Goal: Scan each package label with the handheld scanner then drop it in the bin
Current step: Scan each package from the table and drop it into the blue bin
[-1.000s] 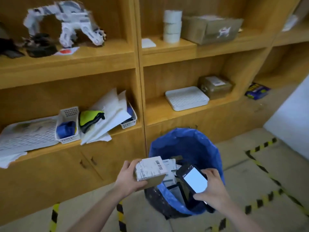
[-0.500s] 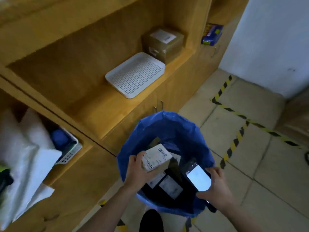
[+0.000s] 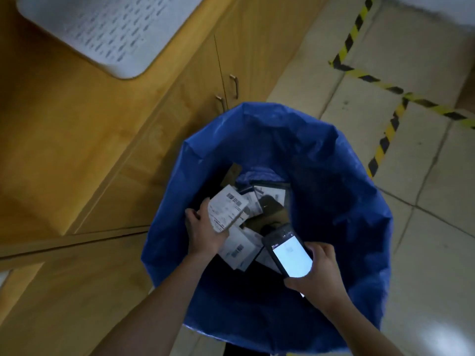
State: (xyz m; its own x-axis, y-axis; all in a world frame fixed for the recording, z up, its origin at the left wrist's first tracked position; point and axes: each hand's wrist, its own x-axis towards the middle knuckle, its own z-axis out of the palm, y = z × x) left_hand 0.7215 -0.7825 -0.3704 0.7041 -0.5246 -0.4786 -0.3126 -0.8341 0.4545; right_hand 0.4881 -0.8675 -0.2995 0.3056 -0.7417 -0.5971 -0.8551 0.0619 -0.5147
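I look straight down into a bin lined with a blue bag point(image 3: 334, 191). My left hand point(image 3: 203, 232) grips a small package point(image 3: 227, 210) with a white barcode label facing up, held inside the bin's mouth just above the pile. My right hand point(image 3: 318, 271) holds the handheld scanner point(image 3: 288, 250), a black phone-like device with a lit white screen, over the bin's near right side. Several labelled packages point(image 3: 240, 249) lie at the bottom of the bin.
Wooden cabinets point(image 3: 102, 176) with metal door handles point(image 3: 234, 86) stand at the left, right against the bin. A white perforated tray point(image 3: 102, 29) lies on the shelf top. Tiled floor with yellow-black tape point(image 3: 385, 134) spreads to the right.
My head has tilted down over the bin. The left hand has lowered the package deeper into the bin's mouth. The right hand keeps the scanner beside it.
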